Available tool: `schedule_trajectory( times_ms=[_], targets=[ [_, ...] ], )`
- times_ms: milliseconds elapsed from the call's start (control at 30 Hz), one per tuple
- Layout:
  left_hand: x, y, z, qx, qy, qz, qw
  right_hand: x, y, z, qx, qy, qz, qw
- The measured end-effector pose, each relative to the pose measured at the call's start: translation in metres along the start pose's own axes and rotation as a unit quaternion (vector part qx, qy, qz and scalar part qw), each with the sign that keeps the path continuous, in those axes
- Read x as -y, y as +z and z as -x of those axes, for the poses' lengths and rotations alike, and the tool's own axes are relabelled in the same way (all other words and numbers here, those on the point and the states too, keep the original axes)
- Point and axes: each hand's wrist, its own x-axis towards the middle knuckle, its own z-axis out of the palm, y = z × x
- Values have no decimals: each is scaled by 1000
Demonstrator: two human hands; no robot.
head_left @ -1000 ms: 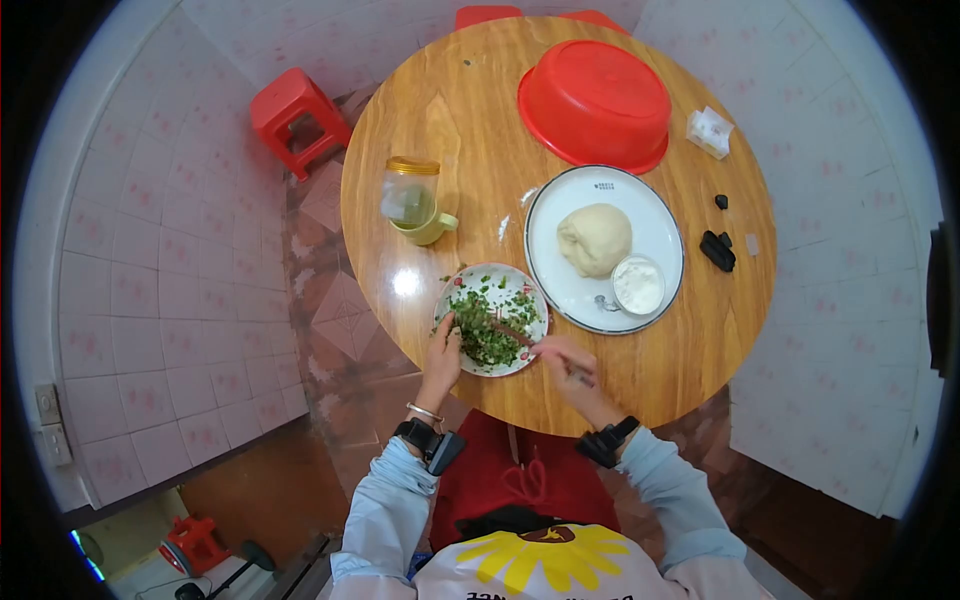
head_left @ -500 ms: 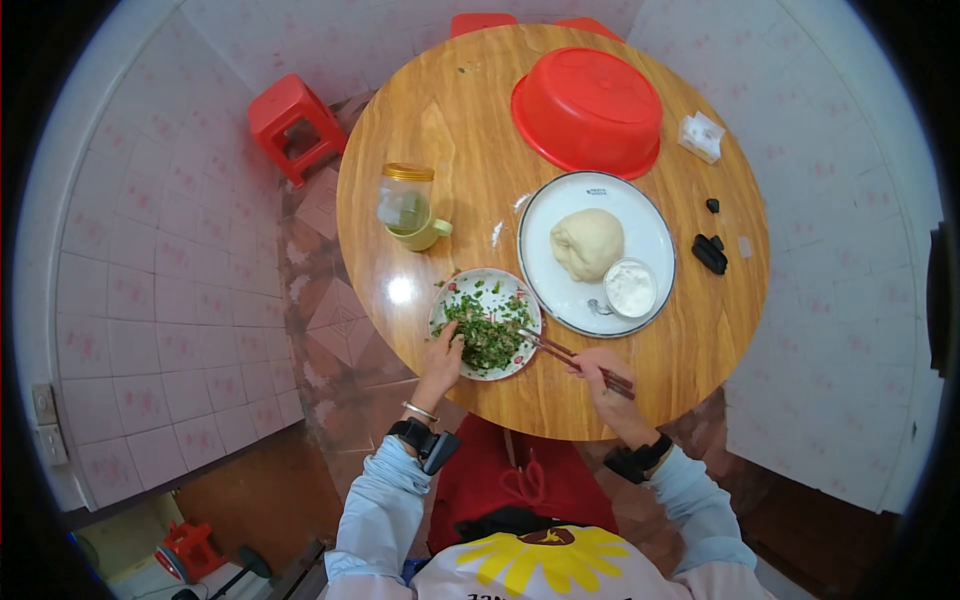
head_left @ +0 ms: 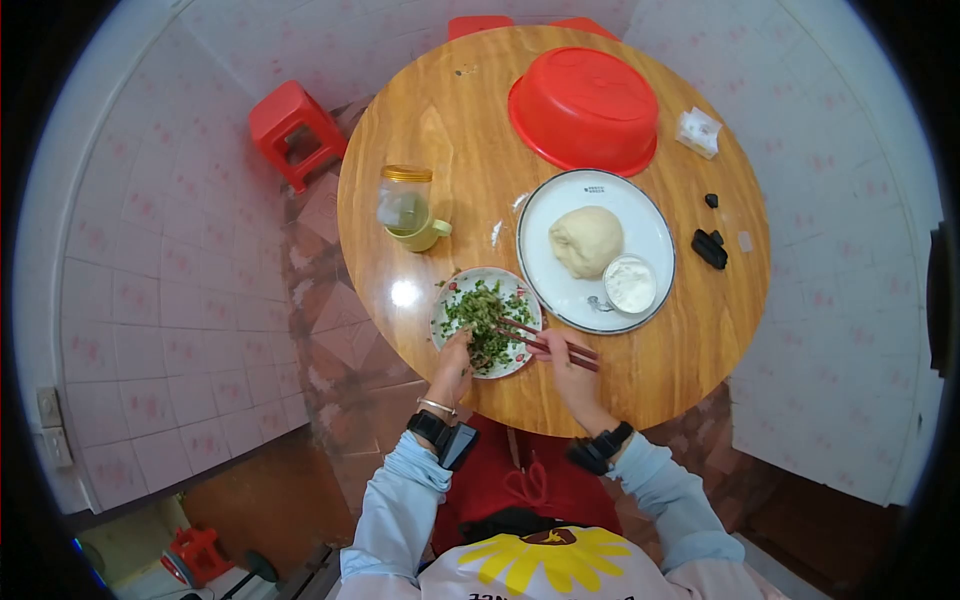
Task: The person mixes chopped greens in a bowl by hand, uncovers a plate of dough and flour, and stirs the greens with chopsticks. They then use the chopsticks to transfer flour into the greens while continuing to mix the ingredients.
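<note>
A white bowl (head_left: 440, 318) with a red pattern holds chopped greens mixed with a brownish filling (head_left: 487, 312). My left hand (head_left: 453, 362) is closed at the bowl's lower left rim, its fingertips over the edge beside the greens. In my right hand (head_left: 566, 372) is a pair of dark red chopsticks (head_left: 532, 342), their tips in the filling near the bowl's middle. To the right of the bowl stands a large white plate (head_left: 545, 205) with a dark rim. On it are a ball of dough (head_left: 587, 242) and a small bowl of white powder (head_left: 630, 287).
A red plastic basin (head_left: 585, 110) lies upside down at the back of the round wooden table (head_left: 430, 130). A jar with a gold lid (head_left: 405, 195) and a yellow-green mug (head_left: 420, 236) stand left. Tissues (head_left: 698, 132) and black objects (head_left: 710, 250) lie right. A red stool (head_left: 297, 130) stands beyond.
My right hand has moved left and slightly up, carrying the chopsticks deeper into the bowl. The filling is now pushed up toward the bowl's middle. My left hand has shifted slightly right along the rim.
</note>
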Motion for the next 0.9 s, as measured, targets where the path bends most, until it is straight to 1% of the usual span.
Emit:
schedule_trajectory(
  times_ms=[67,133,167,200,233,267,333,367,433,467,533,567,633,667,700,767,800,833,900],
  targets=[
    [7,-4,-9,-8,6,4,1000,-7,-1,-6,16,-9,24,1000],
    [13,-21,-25,-8,25,-59,998,-23,-6,-9,66,-48,47,996],
    [11,-26,-24,-10,27,-59,998,-26,-13,-9,67,-48,45,996],
    [-2,-21,-9,-29,49,-178,982,-28,-24,-9,92,-146,135,976],
    [-9,-19,-1,-48,70,-293,952,-24,-28,-9,114,-242,223,937],
    [-10,-25,-5,-49,69,-293,952,-20,-29,-6,115,-241,222,938],
    [-11,-36,-13,-53,206,-354,911,7,-28,3,133,-233,155,951],
    [-12,-36,-15,-52,206,-353,911,12,-30,1,134,-233,156,950],
    [-23,-26,-15,-46,309,-373,874,18,-37,-5,96,-259,220,936],
    [-26,-20,-18,-44,308,-372,874,18,-34,-9,94,-258,221,936],
    [-29,-8,-27,-59,373,-418,827,12,-19,-21,62,-226,165,958],
    [-29,-4,-30,-56,373,-418,826,8,-13,-26,59,-226,166,958],
    [-29,5,-32,-70,318,-475,818,-4,-4,-37,96,-262,182,943],
    [-29,7,-31,-73,304,-485,817,-12,-4,-39,107,-303,187,928],
    [-30,6,-27,-72,305,-488,815,-8,-7,-35,105,-304,185,929],
    [-24,0,-12,-11,363,-453,815,4,-20,-17,133,-260,189,937],
    [-16,-6,-6,-14,394,-498,772,1,-31,-11,151,-270,216,926],
    [-10,-7,3,-13,392,-498,774,2,-35,-5,150,-268,217,927],
    [2,-6,19,-14,453,-573,683,5,-43,8,205,-309,219,902]
  ],
)
